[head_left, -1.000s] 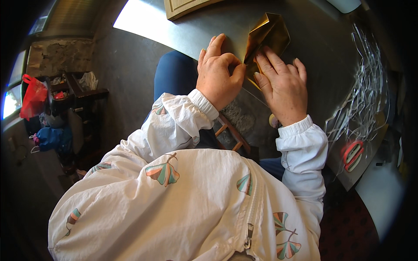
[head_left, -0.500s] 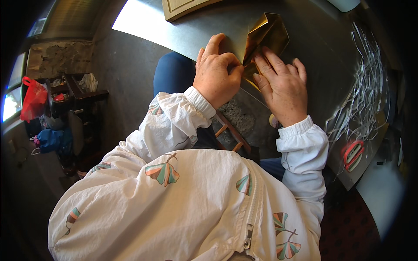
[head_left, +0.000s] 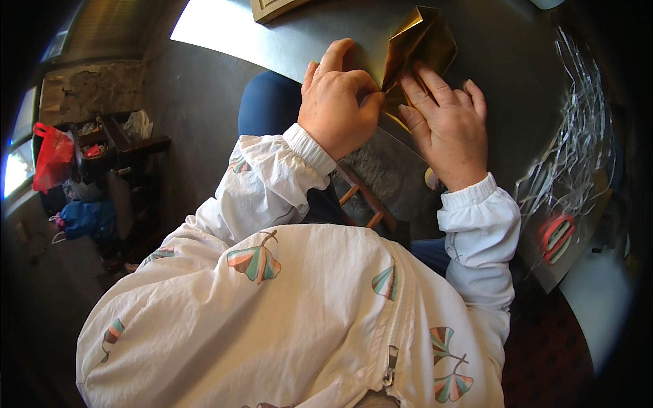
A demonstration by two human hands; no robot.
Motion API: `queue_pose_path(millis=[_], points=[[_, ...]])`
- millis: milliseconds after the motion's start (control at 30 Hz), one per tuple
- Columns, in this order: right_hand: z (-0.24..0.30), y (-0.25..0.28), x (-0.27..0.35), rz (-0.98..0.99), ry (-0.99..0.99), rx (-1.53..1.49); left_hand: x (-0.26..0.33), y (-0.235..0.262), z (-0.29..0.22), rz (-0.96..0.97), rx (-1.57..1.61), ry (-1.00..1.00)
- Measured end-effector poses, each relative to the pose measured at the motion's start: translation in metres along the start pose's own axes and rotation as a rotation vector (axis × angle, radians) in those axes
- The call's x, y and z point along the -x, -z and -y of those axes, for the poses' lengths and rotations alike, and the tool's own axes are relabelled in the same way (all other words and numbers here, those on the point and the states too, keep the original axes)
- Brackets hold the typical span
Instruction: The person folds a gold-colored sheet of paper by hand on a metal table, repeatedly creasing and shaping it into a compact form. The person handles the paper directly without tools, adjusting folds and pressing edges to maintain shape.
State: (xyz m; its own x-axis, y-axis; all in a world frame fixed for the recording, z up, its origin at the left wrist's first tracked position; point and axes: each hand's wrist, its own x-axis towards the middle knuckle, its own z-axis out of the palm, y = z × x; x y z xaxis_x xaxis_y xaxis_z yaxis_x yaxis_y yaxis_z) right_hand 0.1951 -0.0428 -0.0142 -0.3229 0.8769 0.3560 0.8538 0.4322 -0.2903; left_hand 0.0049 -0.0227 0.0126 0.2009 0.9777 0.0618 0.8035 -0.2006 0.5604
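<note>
A folded sheet of shiny gold paper (head_left: 441, 49) stands partly opened at the edge of the grey metal-topped table (head_left: 496, 47). My left hand (head_left: 337, 109) pinches its left side between thumb and bent forefinger, while the other fingers reach over the tabletop. Across the lower part of the gold paper lies my right hand (head_left: 449, 132), its fingers stretched out and the thumb spread toward the near edge. The fingertips hide part of the folds.
Loose silvery strips (head_left: 568, 143) are heaped on the right, beside a red looped handle (head_left: 558, 238), probably scissors. A wooden board (head_left: 272, 8) shows at the far edge. Below the table is a brown wooden frame (head_left: 367, 197). Left: a red bag (head_left: 53, 158) and a blue bag (head_left: 90, 221).
Both hands and the gold paper keep nearly the same hold. The whole view has shifted a little, so the table and the strips sit slightly higher in it.
</note>
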Motion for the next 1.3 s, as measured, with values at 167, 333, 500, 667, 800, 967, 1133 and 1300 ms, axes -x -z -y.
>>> queue_pose_path(millis=[167, 333, 500, 667, 800, 967, 1133, 1300], points=[[0.000, 0.001, 0.000, 0.001, 0.003, -0.001, 0.003, 0.002, 0.005, 0.016, 0.061, -0.009], [0.000, 0.002, 0.000, 0.010, 0.000, 0.010, 0.017, 0.003, 0.016, -0.187, -0.094, -0.332], [0.000, 0.001, 0.000, 0.002, 0.010, 0.014, 0.032, -0.002, 0.023, 0.088, -0.321, -0.444], [0.000, 0.001, -0.001, 0.014, 0.016, 0.016, 0.033, -0.006, 0.029, 0.065, -0.318, -0.430], [0.000, 0.003, -0.001, 0.025, 0.018, 0.022, 0.039, -0.005, 0.030, 0.053, -0.272, -0.389], [-0.001, 0.001, 0.000, 0.018, 0.041, 0.056, 0.047, -0.006, 0.025, 0.108, -0.344, -0.563], [-0.005, 0.000, 0.001, 0.012, 0.037, 0.007, 0.046, -0.018, 0.023, 0.202, -0.205, -0.565], [-0.014, 0.015, -0.006, 0.160, 0.050, -0.011, 0.045, -0.016, 0.029, 0.195, -0.210, -0.589]])
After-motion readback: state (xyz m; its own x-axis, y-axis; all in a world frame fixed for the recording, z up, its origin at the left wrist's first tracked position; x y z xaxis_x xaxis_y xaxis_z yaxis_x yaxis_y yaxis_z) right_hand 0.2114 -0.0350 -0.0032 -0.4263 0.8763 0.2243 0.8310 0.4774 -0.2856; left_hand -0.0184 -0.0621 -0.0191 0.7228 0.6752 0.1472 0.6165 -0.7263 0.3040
